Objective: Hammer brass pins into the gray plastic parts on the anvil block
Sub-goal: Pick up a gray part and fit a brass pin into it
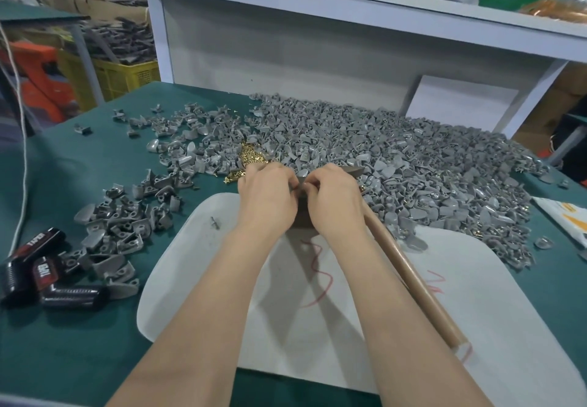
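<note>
My left hand and my right hand meet over the dark anvil block, which they mostly hide. Between their fingertips sits a small gray plastic part, pinched from both sides. The hammer lies under my right hand: its wooden handle runs toward me along my right forearm and its metal head pokes out past the knuckles. Whether the right hand also grips the handle I cannot tell. A small heap of brass pins lies just beyond my left hand. No pin is visible in the fingers.
A huge pile of gray parts covers the green table behind and right. A smaller group of gray parts lies left. The white mat sits under the anvil. Black handled tools lie at the left edge. A white shelf frame stands behind.
</note>
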Available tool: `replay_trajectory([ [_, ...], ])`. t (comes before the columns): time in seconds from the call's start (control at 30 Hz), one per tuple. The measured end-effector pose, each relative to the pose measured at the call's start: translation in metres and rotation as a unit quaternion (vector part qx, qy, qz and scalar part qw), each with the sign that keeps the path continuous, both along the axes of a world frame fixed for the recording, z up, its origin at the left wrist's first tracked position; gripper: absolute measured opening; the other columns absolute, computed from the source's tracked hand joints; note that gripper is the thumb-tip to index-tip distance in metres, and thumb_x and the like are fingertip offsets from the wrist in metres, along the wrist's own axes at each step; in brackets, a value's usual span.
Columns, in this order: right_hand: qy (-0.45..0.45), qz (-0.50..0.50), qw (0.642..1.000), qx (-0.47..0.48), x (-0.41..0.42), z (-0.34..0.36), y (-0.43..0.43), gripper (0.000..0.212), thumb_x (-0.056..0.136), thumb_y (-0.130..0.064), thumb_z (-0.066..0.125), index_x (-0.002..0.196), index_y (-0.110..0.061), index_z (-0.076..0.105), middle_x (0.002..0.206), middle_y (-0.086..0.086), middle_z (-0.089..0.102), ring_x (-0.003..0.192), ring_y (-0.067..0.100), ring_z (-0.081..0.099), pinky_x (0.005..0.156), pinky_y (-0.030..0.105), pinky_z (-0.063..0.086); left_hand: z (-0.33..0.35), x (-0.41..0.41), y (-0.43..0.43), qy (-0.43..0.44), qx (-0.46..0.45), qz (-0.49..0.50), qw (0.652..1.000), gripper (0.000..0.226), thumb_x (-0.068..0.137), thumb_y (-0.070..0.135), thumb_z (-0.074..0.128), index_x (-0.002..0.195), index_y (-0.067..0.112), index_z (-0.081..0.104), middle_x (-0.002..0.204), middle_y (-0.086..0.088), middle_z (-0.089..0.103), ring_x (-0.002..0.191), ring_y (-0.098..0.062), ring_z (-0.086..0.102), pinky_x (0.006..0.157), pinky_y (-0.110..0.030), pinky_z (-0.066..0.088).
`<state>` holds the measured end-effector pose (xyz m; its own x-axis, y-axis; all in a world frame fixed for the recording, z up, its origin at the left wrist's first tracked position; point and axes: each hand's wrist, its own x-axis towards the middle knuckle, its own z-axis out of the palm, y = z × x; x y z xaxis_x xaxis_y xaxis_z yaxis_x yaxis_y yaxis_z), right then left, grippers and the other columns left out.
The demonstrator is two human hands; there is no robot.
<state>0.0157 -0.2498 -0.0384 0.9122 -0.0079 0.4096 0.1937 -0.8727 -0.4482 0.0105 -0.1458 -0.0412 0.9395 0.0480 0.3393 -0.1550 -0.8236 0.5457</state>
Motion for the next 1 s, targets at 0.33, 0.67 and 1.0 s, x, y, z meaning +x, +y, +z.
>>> replay_trajectory([
  [0.33, 0.018, 0.009, 0.999, -0.032, -0.002, 0.004, -0.001, 0.017, 0.092, -0.017, 0.053, 0.093, -0.010, 0.069, 0.103, 0.008, 0.057, 0.096, 0.025, 0.055, 0.079, 0.030, 0.034, 0.000, -0.001, 0.000, 0.006, -0.012, 0.007, 1.000, 0.011, 0.090, 0.019, 0.058, 0.092, 0.019, 0.069, 0.109, 0.002, 0.064, 0.117, -0.028, 0.041, 0.095, -0.035, 0.031],
  [0.67, 0.269, -0.135, 0.948, -0.101, -0.022, 0.016, -0.073, 0.034, 0.090, -0.042, 0.056, 0.081, -0.010, 0.061, 0.070, 0.005, 0.057, 0.071, 0.025, 0.054, 0.061, 0.027, 0.038, 0.001, -0.001, -0.001, 0.021, -0.013, 0.008, 1.000, 0.008, 0.091, 0.022, 0.060, 0.084, 0.022, 0.065, 0.108, 0.003, 0.061, 0.116, -0.027, 0.040, 0.094, -0.037, 0.031],
  [1.0, 0.215, -0.089, 0.971, 0.054, -0.018, 0.019, -0.066, 0.019, 0.095, -0.019, 0.047, 0.102, -0.002, 0.051, 0.085, 0.014, 0.065, 0.070, 0.029, 0.066, 0.066, 0.042, 0.056, 0.002, -0.001, 0.000, 0.028, -0.003, 0.019, 0.999, 0.010, 0.091, 0.024, 0.059, 0.083, 0.022, 0.065, 0.108, 0.001, 0.060, 0.111, -0.027, 0.042, 0.090, -0.037, 0.033],
])
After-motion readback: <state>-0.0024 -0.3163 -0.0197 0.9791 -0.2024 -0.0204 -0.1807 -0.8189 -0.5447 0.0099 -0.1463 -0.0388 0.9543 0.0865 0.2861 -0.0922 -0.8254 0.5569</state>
